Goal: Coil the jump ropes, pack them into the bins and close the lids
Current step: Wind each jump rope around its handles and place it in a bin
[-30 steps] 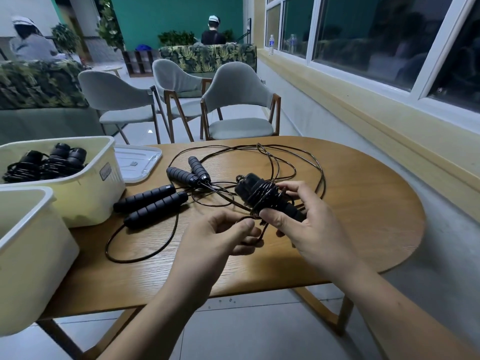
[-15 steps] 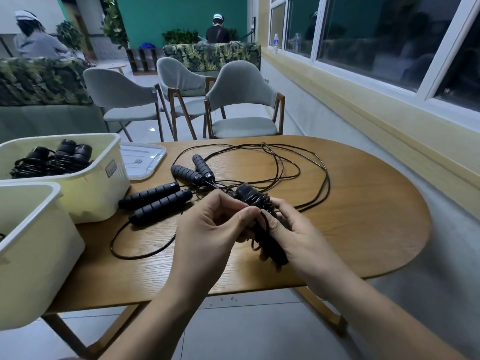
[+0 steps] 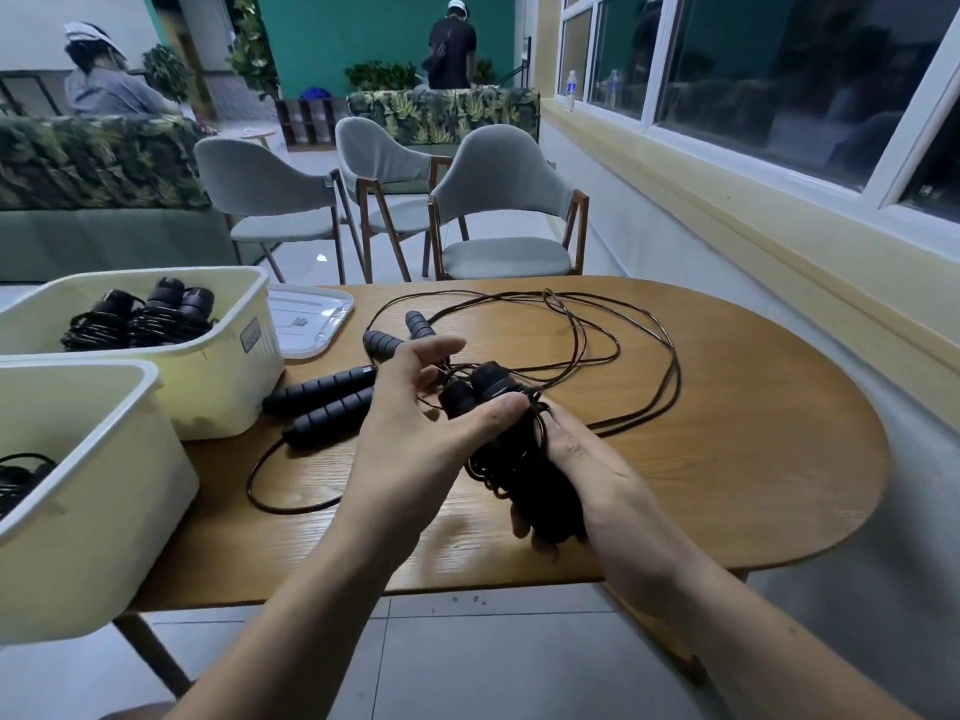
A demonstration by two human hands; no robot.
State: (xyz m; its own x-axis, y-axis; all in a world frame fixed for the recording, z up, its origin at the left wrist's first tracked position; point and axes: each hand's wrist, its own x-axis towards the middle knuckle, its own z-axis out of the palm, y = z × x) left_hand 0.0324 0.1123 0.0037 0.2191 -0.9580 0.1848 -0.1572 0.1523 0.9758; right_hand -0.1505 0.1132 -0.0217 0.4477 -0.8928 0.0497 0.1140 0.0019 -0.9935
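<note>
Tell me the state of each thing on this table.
Wound rope: coiled, gripped by right hand.
Left hand: fingers spread, thumb on wound rope.
Loose ropes: uncoiled on table.
Far bin: open, holding coiled ropes.
Near bin: open.
Lid: off, lying flat.

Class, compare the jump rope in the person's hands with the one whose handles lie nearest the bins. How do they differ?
The held rope is wound tightly round its handles; the loose rope trails its cord uncoiled. The held rope is gripped by the right hand; the loose rope lies on the table. Both are black.
</note>
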